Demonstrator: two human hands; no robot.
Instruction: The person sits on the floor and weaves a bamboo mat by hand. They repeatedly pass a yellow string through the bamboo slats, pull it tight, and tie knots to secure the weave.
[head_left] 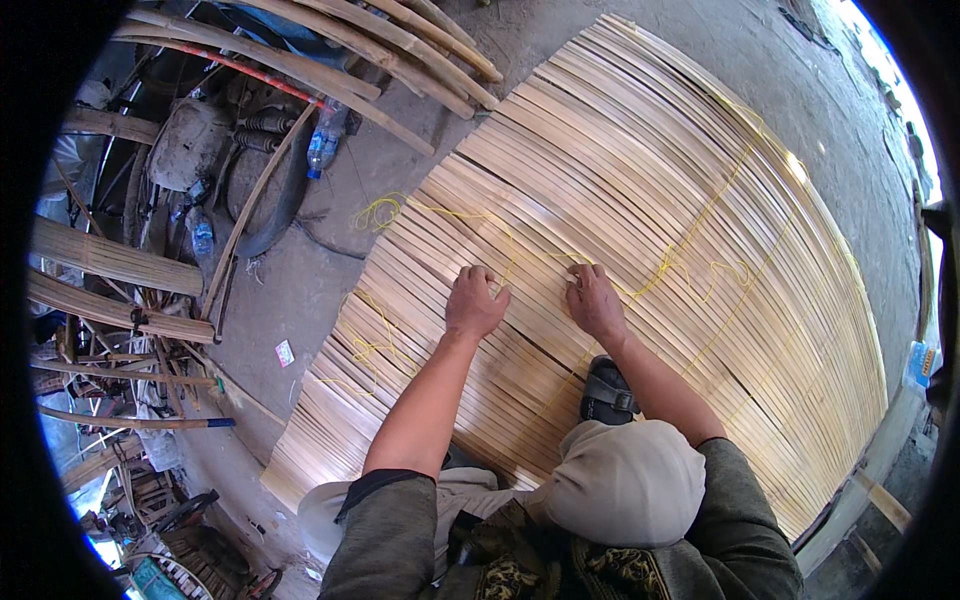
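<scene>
A wide mat of pale bamboo slats [610,130], laid side by side, spreads on the floor under me. Thin yellow string [513,240] crosses the slats in loose lines and loops. My left hand [477,303] is closed low over the mat, thumb and forefinger pinched where the string reaches them. To its right, my right hand [596,303] is closed too, fingers curled down at another stretch of the string. Between the hands lies a short gap of bare slats. The fingertips are partly hidden. My sandalled foot [608,392] rests on the mat by my right forearm.
Curved bamboo poles [400,45] lie at the upper left. Near them are a motorbike part with a tyre [270,210] and a plastic bottle [325,140]. Bundled bamboo strips [115,255] jut in from the left. A blue box [920,363] sits at the far right.
</scene>
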